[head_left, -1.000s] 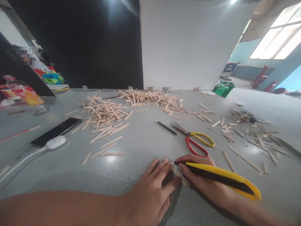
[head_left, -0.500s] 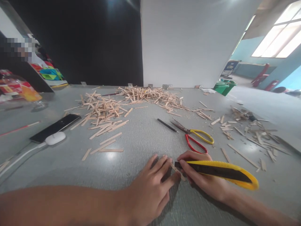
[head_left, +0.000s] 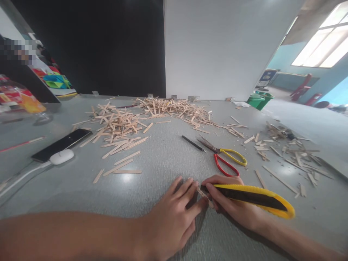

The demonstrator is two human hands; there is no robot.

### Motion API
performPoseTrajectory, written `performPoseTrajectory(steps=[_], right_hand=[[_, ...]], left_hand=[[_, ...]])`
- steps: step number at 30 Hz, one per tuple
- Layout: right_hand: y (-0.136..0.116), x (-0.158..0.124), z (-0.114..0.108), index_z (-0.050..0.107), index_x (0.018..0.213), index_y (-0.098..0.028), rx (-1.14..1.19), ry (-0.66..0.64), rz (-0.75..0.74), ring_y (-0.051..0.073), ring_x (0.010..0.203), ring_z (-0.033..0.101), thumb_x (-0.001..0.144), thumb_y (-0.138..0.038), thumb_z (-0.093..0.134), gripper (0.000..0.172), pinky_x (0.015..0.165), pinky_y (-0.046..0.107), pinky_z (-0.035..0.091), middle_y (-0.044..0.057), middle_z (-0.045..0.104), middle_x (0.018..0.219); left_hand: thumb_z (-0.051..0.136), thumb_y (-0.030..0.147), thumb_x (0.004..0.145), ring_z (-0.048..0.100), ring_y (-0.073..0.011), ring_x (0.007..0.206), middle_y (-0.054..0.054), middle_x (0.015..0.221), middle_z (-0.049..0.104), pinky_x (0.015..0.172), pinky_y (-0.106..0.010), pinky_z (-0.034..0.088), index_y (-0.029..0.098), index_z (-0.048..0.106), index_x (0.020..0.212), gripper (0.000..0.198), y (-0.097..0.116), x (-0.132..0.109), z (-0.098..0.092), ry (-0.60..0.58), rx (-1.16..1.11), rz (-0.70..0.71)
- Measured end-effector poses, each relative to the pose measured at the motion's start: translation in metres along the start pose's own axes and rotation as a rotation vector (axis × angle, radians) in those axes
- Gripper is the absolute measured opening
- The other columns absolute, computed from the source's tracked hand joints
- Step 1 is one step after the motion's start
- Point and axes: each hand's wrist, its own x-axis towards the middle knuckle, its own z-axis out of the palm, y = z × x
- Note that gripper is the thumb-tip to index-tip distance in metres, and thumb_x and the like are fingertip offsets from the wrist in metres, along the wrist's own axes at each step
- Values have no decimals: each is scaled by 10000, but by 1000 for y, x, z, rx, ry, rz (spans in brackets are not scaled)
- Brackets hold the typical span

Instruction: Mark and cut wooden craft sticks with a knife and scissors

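In the head view, my right hand [head_left: 234, 207] grips a yellow and black utility knife [head_left: 258, 198] near its front end. The knife's tip meets a small wooden craft stick [head_left: 202, 193] on the table; the blade itself is hard to make out. My left hand [head_left: 176, 212] pins that stick against the table with thumb and fingertips, which cover part of it. Just beyond the right hand lie scissors [head_left: 217, 150] with one red and one yellow handle, their blades slightly apart. A black pen [head_left: 193, 143] rests beside them.
Heaps of craft sticks [head_left: 119, 121] spread along the back of the grey table [head_left: 163, 159]. Cut pieces and scraps [head_left: 296, 156] litter the right side. A phone [head_left: 63, 144], a white mouse-shaped device [head_left: 62, 157] with a cable and a plastic bottle [head_left: 21, 96] are at left.
The rear of the utility knife has shifted slightly left, and its tip has moved a little along the stick. My left hand stays nearly in place. The view has shifted slightly.
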Motion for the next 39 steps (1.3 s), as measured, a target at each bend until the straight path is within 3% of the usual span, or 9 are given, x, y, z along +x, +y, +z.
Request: performPoseTrajectory(steps=[20, 24, 26, 29, 39], right_hand=[[-1, -1, 1, 722, 941, -213, -37, -9, 30, 134, 496, 542, 1046, -506, 524, 368, 528, 266, 439, -30, 606, 567], [-2, -2, 4, 720, 870, -244, -240, 98, -59, 169, 634, 624, 1021, -457, 563, 305, 680, 314, 484, -11, 672, 657], [-2, -3, 5, 688, 823, -240, -277, 153, -100, 174, 653, 614, 1011, -453, 570, 308, 678, 316, 481, -6, 675, 687], [0, -3, 5, 653, 783, -232, -259, 136, -114, 166, 640, 588, 1028, -459, 538, 353, 640, 306, 465, -5, 651, 697], [3, -2, 6, 599, 767, -230, -267, 98, -145, 165, 646, 558, 1062, -456, 488, 388, 705, 336, 438, -16, 596, 692]], left_hand=[[439, 274, 1080, 385, -361, 1516, -201, 1608, 444, 1226, -607, 339, 204, 291, 1641, 584, -1, 0, 0, -1, 21, 3], [449, 294, 1077, 400, -387, 1503, -235, 1590, 452, 1197, -632, 355, 193, 330, 1623, 568, 0, -1, 0, 11, 68, 33], [453, 307, 1075, 414, -408, 1490, -270, 1571, 460, 1182, -654, 355, 162, 331, 1620, 577, 0, -1, 0, 19, 107, 66], [496, 331, 1053, 452, -444, 1454, -304, 1533, 487, 1159, -661, 365, 140, 280, 1639, 653, -1, 1, -3, 18, 172, 123], [428, 507, 1069, 536, -452, 1378, -256, 1514, 534, 1152, -678, 286, 207, 434, 1557, 573, -4, 4, -9, 22, 215, 208]])
